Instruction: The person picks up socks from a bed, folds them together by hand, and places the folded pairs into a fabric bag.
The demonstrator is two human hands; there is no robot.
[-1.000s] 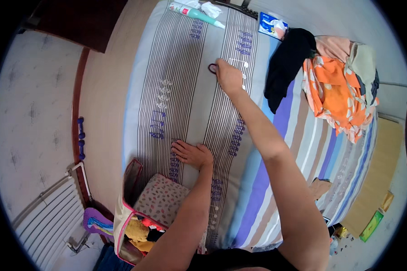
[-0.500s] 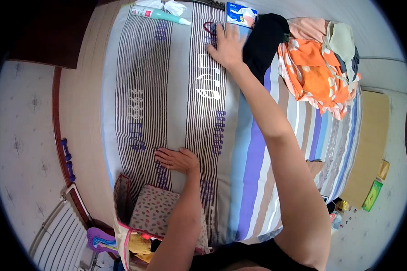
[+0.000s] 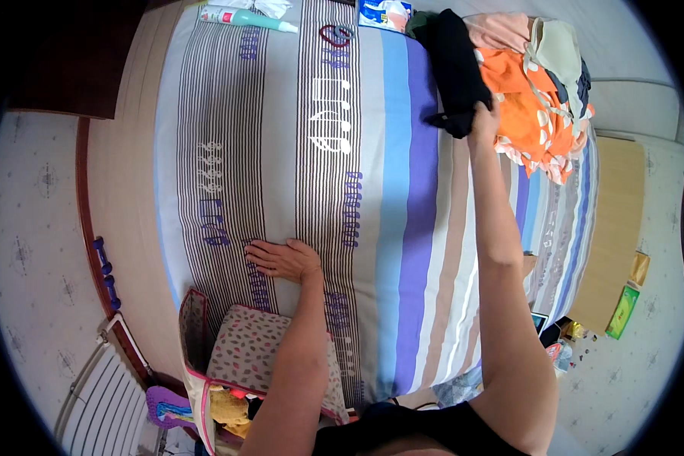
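Note:
My right hand (image 3: 485, 121) grips the lower end of a black folded garment (image 3: 457, 64), its fingers closed round the cloth. The garment lies against the left side of a clothes pile, with an orange white-dotted garment (image 3: 513, 95) beside it. Palm down, my left hand (image 3: 285, 260) rests on the striped bed sheet (image 3: 281, 152) with its fingers stretched out and nothing held. Close to my left forearm stands a patterned fabric storage box (image 3: 251, 342), whose opening shows yellow and other clothes.
At the bed's far edge lie a teal-and-white bottle (image 3: 254, 19), dark and red hair ties (image 3: 336, 34) and a blue tissue pack (image 3: 385, 15). Purple dumbbells (image 3: 105, 266) and a white radiator (image 3: 102, 403) are on the left. A green box (image 3: 622, 311) sits at the right.
My right hand has moved right and nearer from the hair ties and taken hold of the black garment. Its near end has shifted right. My left hand stays flat on the sheet.

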